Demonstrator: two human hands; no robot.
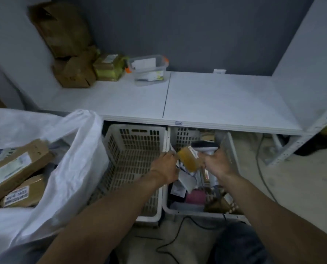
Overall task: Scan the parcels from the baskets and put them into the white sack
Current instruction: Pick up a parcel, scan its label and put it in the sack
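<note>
1. Forearms reach forward; left hand (pixel 165 166) pinches the yellow parcel (pixel 188 159) by its left edge, above the right basket (pixel 197 212).
2. Right hand (pixel 217 162) grips the scanner (pixel 204 146) handle; scanner head just beside the parcel's top.
3. Left basket (pixel 132 149) touches the right one; both sit under the white table (pixel 216 100).
4. White sack (pixel 73 159) stands open at left, brown parcels (pixel 16 164) inside.

**Parcel-sorting room.** We take the white flat-topped laminate table (pixel 225 100) as our landmark.

- **Far left corner:** taped brown cardboard boxes (pixel 73 73) and a clear plastic tub (pixel 149 70).
- **Under its front edge:** two perforated cream plastic baskets (pixel 132 149), the right one full of small packets (pixel 185 180).
- **To its left:** a white woven sack (pixel 77 159) holding labelled brown parcels (pixel 16 164).
- **In front of it:** a grey handheld barcode scanner (pixel 204 145) beside a labelled yellow packet (pixel 188 159).
</note>
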